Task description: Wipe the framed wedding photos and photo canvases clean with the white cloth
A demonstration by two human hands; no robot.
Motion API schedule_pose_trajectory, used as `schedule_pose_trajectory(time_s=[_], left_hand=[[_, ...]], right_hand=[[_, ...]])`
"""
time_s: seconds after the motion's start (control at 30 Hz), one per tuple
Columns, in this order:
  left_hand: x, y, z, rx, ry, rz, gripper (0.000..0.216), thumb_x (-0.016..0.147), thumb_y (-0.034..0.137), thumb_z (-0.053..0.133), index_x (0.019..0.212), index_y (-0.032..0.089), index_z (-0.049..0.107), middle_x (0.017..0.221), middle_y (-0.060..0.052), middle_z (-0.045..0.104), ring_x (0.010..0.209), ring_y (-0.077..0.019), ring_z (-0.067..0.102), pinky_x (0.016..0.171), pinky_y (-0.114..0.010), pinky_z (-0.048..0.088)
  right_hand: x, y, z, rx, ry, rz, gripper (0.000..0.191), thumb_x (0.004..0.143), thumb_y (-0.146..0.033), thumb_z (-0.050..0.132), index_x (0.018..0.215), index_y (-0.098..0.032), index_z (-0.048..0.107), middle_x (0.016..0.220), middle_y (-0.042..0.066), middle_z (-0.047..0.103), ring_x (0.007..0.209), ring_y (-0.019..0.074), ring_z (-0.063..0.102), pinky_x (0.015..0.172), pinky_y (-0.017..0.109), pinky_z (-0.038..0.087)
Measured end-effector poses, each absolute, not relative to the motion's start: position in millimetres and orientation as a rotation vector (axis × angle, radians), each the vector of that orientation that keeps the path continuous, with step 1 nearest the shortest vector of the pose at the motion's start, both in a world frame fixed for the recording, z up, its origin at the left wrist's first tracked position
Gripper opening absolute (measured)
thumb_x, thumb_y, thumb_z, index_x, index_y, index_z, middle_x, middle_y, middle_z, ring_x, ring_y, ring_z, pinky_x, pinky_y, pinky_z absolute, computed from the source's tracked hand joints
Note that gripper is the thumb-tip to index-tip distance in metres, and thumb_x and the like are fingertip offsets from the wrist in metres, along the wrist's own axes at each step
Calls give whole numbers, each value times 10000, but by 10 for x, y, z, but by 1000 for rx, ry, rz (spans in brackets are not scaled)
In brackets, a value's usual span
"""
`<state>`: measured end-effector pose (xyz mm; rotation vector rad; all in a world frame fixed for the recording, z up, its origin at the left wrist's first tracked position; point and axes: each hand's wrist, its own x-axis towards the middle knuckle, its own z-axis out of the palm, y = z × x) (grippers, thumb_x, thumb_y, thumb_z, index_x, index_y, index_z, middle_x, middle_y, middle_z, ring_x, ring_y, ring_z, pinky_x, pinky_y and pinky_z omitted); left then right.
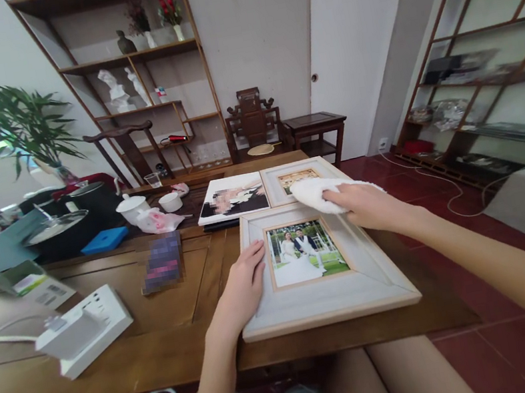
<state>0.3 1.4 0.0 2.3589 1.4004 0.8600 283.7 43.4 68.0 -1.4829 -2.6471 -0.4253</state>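
A pale wooden picture frame (328, 293) with a wedding photo lies flat on the brown wooden table (118, 357) in front of me. My left hand (245, 284) rests flat on the frame's left border, fingers stretched out. My right hand (362, 202) grips a white cloth (310, 193) at the frame's top right corner. A second, smaller frame (297, 180) lies just behind, and the cloth overlaps its near edge. An unframed photo print (232, 198) lies to the left of that second frame.
A white power strip (85, 329) with cables sits at the near left. Pots, cups, a blue sponge (105, 240) and a plastic bag crowd the far left of the table. Shelves, a plant and carved chairs stand behind; another shelf unit is at the right.
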Motion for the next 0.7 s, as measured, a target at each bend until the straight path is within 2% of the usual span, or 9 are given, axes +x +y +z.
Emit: schedule_pose_trajectory(time_s=[0.07, 0.17, 0.27, 0.4, 0.5, 0.7], left_hand=[[2, 13, 1, 2359, 1403, 850, 401, 880, 184, 367, 1223, 129, 568, 1335, -100, 526, 1250, -209, 472, 1076, -411, 355], [3, 9, 10, 2368, 1409, 848, 398, 885, 191, 368, 1229, 152, 565, 1339, -86, 524, 1248, -204, 476, 1075, -414, 357], [3, 7, 17, 2372, 1417, 847, 393, 889, 207, 374, 1228, 169, 567, 1340, -77, 524, 1244, -211, 480, 1071, -425, 361], [3, 11, 14, 2362, 1406, 855, 391, 885, 217, 382, 1223, 162, 572, 1336, -83, 527, 1243, -222, 481, 1068, -430, 364], [5, 17, 2, 2357, 1402, 864, 395, 884, 214, 377, 1223, 161, 571, 1337, -84, 526, 1245, -220, 479, 1068, -426, 365], [8, 23, -16, 2364, 1407, 855, 403, 880, 203, 365, 1224, 148, 569, 1334, -86, 529, 1251, -219, 472, 1078, -420, 351]], right_hand=[[2825, 448, 648, -1437, -2545, -551, 420, 728, 26, 371, 1074, -125, 553, 1101, 180, 605, 984, 306, 567, 747, 412, 445], [2738, 483, 523, -1236, -2590, -568, 483, 702, 76, 379, 1091, -138, 569, 1324, 158, 495, 1250, 304, 404, 967, 463, 351], [2631, 512, 365, -1207, -2682, -419, 548, 670, 45, 474, 1176, -153, 544, 1385, 142, 451, 1307, 321, 337, 1025, 484, 301], [2537, 471, 264, -1291, -2691, -351, 534, 711, 8, 482, 1214, -165, 529, 1419, 147, 413, 1325, 328, 308, 1026, 514, 281], [2495, 308, 327, -1289, -2745, -293, 538, 725, 19, 445, 1225, -165, 518, 1376, 153, 460, 1273, 309, 386, 987, 491, 325], [2417, -389, 622, -1298, -2895, -37, 487, 735, -2, 394, 1158, -180, 556, 1113, 162, 613, 1013, 314, 577, 789, 428, 457]])
